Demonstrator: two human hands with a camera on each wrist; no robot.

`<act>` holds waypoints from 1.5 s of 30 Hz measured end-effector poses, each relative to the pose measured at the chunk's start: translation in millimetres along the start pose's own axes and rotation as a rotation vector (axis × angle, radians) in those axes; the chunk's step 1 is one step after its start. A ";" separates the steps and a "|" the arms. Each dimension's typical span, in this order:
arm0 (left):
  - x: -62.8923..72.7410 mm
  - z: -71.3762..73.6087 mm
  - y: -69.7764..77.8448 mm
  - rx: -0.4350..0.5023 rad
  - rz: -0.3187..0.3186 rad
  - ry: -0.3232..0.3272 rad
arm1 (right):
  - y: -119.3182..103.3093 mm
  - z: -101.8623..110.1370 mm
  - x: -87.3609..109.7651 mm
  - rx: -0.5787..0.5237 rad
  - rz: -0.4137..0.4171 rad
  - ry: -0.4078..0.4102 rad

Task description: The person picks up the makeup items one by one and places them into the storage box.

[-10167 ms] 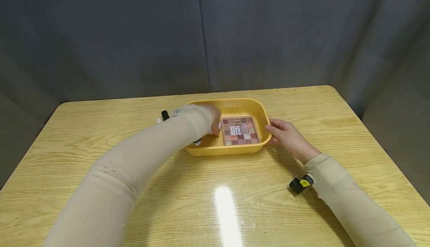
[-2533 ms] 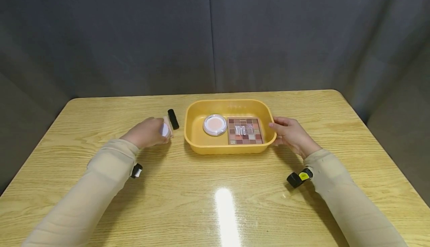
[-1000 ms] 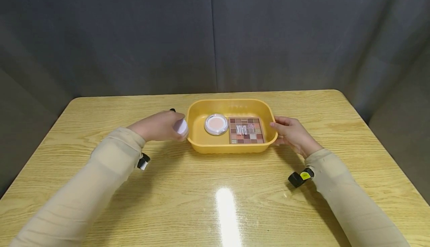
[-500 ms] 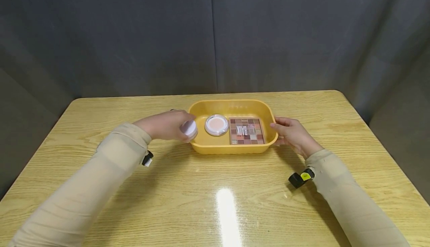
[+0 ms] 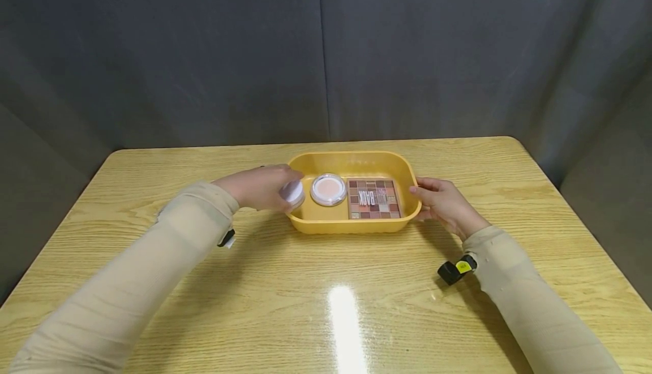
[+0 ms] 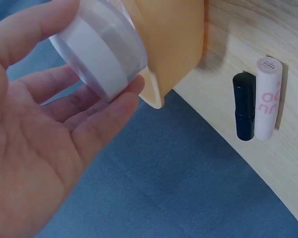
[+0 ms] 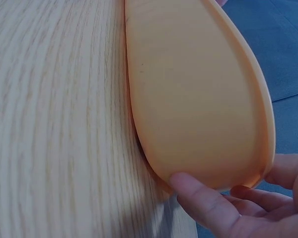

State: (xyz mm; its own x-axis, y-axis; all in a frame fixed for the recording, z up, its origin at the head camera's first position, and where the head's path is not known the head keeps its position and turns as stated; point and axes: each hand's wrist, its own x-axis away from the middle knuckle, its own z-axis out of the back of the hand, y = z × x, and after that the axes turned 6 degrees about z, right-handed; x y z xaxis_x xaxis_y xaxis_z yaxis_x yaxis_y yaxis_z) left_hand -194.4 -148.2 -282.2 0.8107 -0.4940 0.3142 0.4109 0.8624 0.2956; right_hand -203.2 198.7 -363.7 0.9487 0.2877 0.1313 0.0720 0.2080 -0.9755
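My left hand (image 5: 262,187) pinches a small round cosmetic jar (image 5: 294,194) with a white lid, over the left end of a yellow plastic basket (image 5: 351,227). The left wrist view shows the thumb on one side of the jar and fingertips on the other, tilted beside the basket's rim. Inside the basket lie a round clear-rimmed powder compact (image 5: 328,189) and a square eyeshadow palette (image 5: 374,198) marked "BACK". At the right end, my right hand (image 5: 443,204) grips the basket's rim between thumb and fingers.
A black tube (image 6: 244,109) and a pale pink tube (image 6: 268,99) stand side by side on the wooden table (image 5: 285,283), left of the basket. In the head view my left hand covers nearly all of them. A dark curtain (image 5: 219,57) hangs behind the table.
My left hand has lifted the jar from beside the tubes and carried it right, over the basket's left rim. Earlier, it let go of the compact inside. The right hand stays at the rim.
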 end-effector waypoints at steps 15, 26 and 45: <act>-13.1 -2.6 7.5 -0.045 -0.024 0.029 | -0.6 0.1 -0.3 0.005 0.003 -0.005; -26.5 -6.5 13.7 -0.133 -0.065 0.010 | -0.7 -2.3 0.4 -0.016 0.003 -0.003; -40.5 -8.4 19.1 -0.167 -0.187 -0.056 | -0.2 -4.5 0.4 -0.008 -0.003 -0.007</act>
State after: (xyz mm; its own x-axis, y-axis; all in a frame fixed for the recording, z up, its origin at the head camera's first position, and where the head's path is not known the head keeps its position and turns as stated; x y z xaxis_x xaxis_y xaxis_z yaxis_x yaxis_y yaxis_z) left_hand -215.9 -110.8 -296.8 0.6914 -0.6483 0.3188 0.6188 0.7592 0.2020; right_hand -201.4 194.6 -364.3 0.9464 0.2933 0.1355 0.0775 0.2010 -0.9765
